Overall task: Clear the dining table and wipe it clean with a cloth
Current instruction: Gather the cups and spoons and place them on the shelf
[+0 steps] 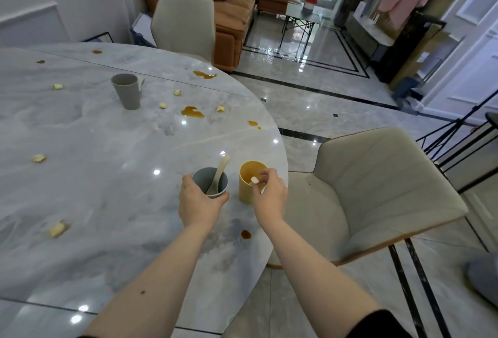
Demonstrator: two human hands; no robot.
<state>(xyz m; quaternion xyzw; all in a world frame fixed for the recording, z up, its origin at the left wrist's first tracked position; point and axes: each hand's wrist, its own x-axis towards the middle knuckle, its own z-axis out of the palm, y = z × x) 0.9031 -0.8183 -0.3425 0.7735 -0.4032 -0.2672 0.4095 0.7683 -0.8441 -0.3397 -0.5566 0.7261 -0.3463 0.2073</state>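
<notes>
My left hand (198, 203) grips a blue-grey bowl (211, 181) with a cream spoon (219, 173) standing in it, near the right edge of the round marble table (94, 189). Just to its right stands a yellow cup (250, 182); my right hand (269, 192) pinches its near rim with thumb and fingers. A grey cup (126, 94) stands farther back on the table. Brown liquid spills (192, 112) and several yellowish food scraps (57, 228) are scattered over the top. No cloth is in view.
A beige chair (372, 192) stands right beside the table edge next to the cups. Another beige chair (184, 24) sits at the far side. An orange sofa (223, 3) and a small side table (301, 18) lie beyond on the glossy floor.
</notes>
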